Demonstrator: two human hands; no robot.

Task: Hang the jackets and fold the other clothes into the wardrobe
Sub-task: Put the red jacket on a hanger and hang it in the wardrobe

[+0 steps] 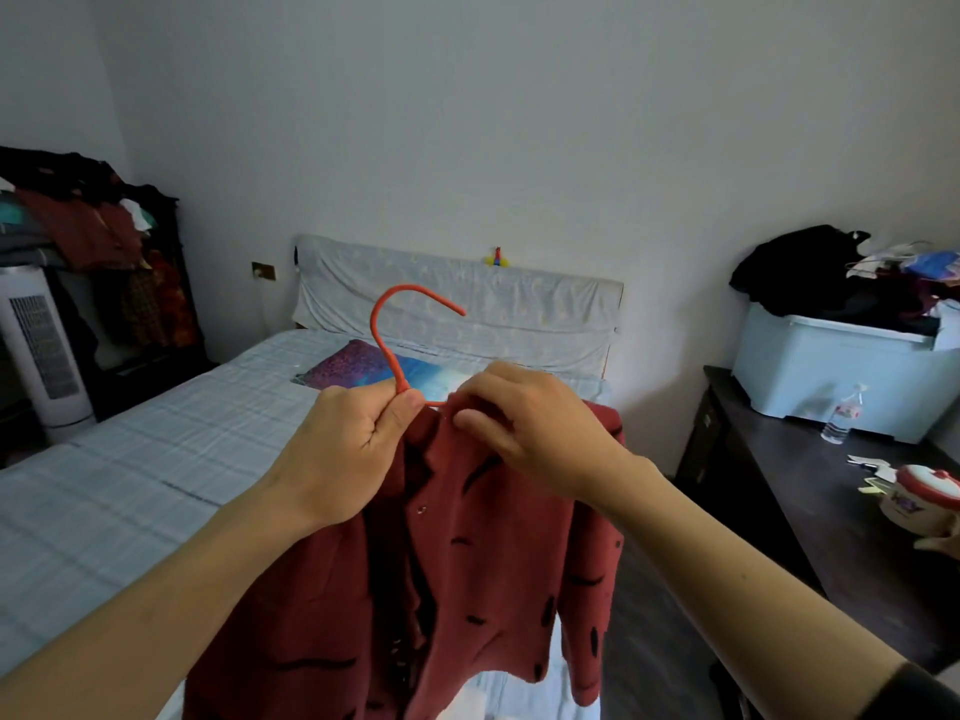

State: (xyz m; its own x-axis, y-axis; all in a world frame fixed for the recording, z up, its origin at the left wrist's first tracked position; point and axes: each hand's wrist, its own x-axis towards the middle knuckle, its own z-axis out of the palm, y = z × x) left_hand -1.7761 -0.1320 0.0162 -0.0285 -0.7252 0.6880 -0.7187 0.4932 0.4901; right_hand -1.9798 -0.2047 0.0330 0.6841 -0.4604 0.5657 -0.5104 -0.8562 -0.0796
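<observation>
A dark red jacket (pixel 483 563) with black dashes hangs from an orange hanger (pixel 395 330) held up in front of me over the bed's foot. My left hand (pixel 348 439) grips the neck of the hanger just below its hook, together with the jacket's left collar. My right hand (pixel 524 423) pinches the jacket's collar at the hanger's right side. The hanger's shoulders are hidden inside the jacket. The hook stands free above my hands.
A bed (pixel 130 485) with a pale checked sheet lies to the left. A dark rack heaped with clothes (pixel 93 226) and a white fan (pixel 41 350) stand at far left. At right, a dark table (pixel 810 485) carries a pale blue box (pixel 841 376) piled with clothes, a water bottle (pixel 841 415) and a cup.
</observation>
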